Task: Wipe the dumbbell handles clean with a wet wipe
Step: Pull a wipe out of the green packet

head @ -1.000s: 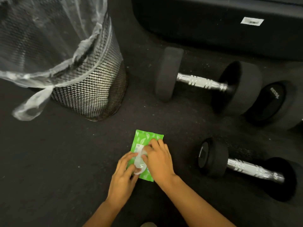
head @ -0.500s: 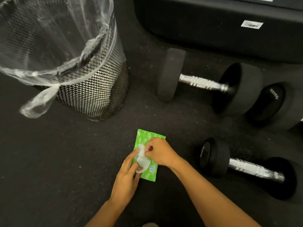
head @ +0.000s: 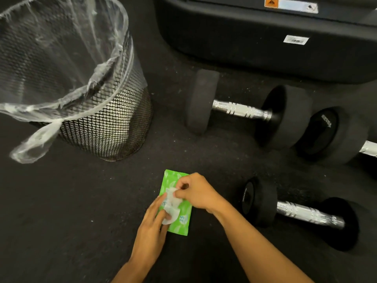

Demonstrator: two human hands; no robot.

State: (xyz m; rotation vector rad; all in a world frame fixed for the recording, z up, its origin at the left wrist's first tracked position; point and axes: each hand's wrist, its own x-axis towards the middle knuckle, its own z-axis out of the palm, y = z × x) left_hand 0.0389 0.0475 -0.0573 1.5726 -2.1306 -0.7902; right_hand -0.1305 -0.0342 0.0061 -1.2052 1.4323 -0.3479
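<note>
The right hand (head: 196, 192) is curled, its thumb and forefinger pinching the top edge of a white wipe (head: 171, 203) that sticks out of the green pack (head: 182, 218). The left hand (head: 152, 225) lies nearly flat, fingers straight, pressing down on the pack's lower left side, with fingertips touching the peeled flap at the wipe's lower end. The pack lies flat on the dark floor (head: 71, 211), long side running roughly 12 to 6 o'clock; the wipe is crumpled and only partly out.

At 3 o'clock from the pack lies a dumbbell (head: 302, 214) with black ends and a ribbed metal handle (head: 310, 215), dry-looking and shiny. At 1 o'clock, farther off, lies a second dumbbell (head: 244, 108), and just beside its right end a third one (head: 334, 135), cut by the frame edge. At 10 o'clock stands a mesh bin (head: 114, 123) lined with a clear bag (head: 61, 58). A black machine base (head: 255, 41) runs along the top.
</note>
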